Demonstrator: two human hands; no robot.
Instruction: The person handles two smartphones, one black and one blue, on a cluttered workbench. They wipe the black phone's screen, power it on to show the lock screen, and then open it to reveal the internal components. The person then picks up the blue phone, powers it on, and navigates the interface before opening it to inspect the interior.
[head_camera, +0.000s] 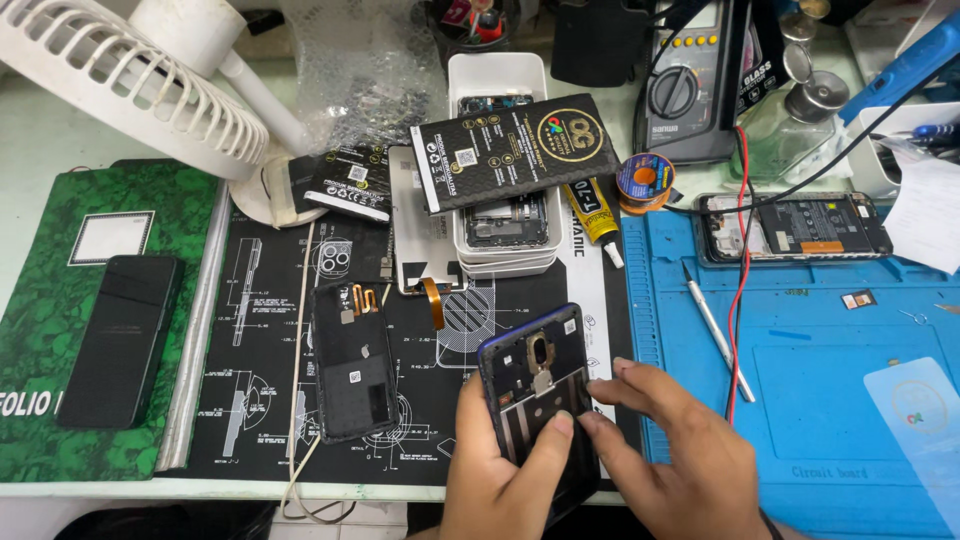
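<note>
My left hand (500, 470) grips a dark phone back cover (535, 375) with a bluish rim from below, thumb pressed on its inner face. My right hand (680, 455) rests against the cover's right edge, fingertips touching it near my left thumb. The cover's inside shows a camera cutout and a small metal plate. It is held tilted above the black printed work mat (260, 300), near the table's front edge.
A black phone panel (352, 360) with a copper flex lies left of the cover. Behind are a white tray (500, 80) with phone parts, a black battery box (515, 150) and a glue tube (592, 215). A blue mat (800, 340) carries an opened phone (795, 225), tweezers (715, 330) and a red wire (742, 270). A black phone (122, 335) lies on a green folio.
</note>
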